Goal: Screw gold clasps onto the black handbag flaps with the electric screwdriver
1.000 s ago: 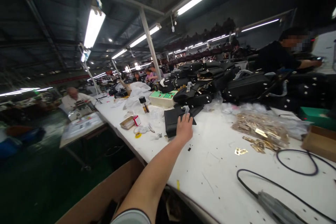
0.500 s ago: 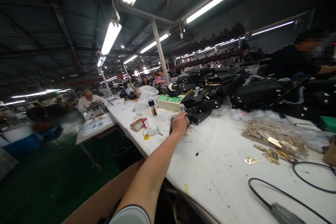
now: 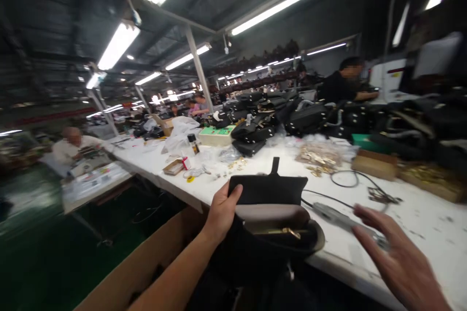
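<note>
My left hand grips the left edge of a black handbag at the near edge of the white table. The bag's flap stands up, showing a pale lining and a small gold clasp. My right hand hovers open at the lower right, fingers spread, just right of the bag and over a grey hand tool with a black cable.
A heap of black bags lies at the back of the table, with gold metal fittings, a green control box and brown cardboard boxes. A large carton stands below the table's edge. Other people work at the far side and left.
My left hand has pulled the black bag from the middle of the table to the near edge and its flap is up. My right hand has come into view.
</note>
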Demonstrator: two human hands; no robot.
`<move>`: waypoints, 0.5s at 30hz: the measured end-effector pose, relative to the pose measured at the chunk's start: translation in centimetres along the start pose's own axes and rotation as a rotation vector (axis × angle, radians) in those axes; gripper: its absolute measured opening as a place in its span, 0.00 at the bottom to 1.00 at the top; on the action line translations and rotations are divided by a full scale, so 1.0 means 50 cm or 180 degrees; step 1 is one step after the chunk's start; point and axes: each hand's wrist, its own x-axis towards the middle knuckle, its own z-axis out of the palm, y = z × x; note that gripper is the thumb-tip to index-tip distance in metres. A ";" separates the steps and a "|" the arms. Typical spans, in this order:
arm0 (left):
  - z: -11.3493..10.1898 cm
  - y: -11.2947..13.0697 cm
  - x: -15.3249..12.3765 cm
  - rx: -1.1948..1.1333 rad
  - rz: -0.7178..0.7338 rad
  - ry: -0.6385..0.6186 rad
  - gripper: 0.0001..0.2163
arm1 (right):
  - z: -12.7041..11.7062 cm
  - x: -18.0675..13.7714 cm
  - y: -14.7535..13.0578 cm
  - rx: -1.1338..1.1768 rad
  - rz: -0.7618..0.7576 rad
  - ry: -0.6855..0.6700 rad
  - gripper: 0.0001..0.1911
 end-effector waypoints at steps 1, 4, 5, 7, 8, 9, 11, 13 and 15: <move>0.023 -0.009 -0.040 -0.0289 -0.0301 -0.0110 0.21 | -0.021 0.002 -0.024 0.0234 0.0144 -0.0187 0.24; 0.091 -0.041 -0.136 -0.0898 -0.1054 -0.0472 0.23 | -0.069 0.027 -0.093 0.0728 0.0369 -0.0806 0.26; 0.114 -0.050 -0.160 -0.1035 -0.1223 -0.0604 0.23 | -0.080 0.036 -0.109 0.0811 0.0399 -0.1063 0.26; 0.154 -0.065 -0.198 -0.1241 -0.1449 -0.0843 0.24 | -0.096 0.044 -0.127 0.0865 0.0476 -0.1441 0.24; 0.171 -0.072 -0.211 -0.1312 -0.1522 -0.0935 0.24 | -0.102 0.043 -0.128 0.0868 0.0517 -0.1582 0.22; 0.185 -0.078 -0.222 -0.1365 -0.1583 -0.1009 0.25 | -0.107 0.038 -0.126 0.0859 0.0557 -0.1669 0.19; 0.204 -0.091 -0.237 -0.1431 -0.1694 -0.1087 0.25 | -0.115 0.023 -0.112 0.0886 0.0648 -0.1745 0.16; 0.211 -0.107 -0.242 -0.1461 -0.1824 -0.1118 0.26 | -0.119 0.005 -0.093 0.1050 0.0741 -0.1826 0.16; 0.213 -0.124 -0.242 -0.1462 -0.1971 -0.1153 0.26 | -0.119 -0.009 -0.073 0.1270 0.0823 -0.1882 0.15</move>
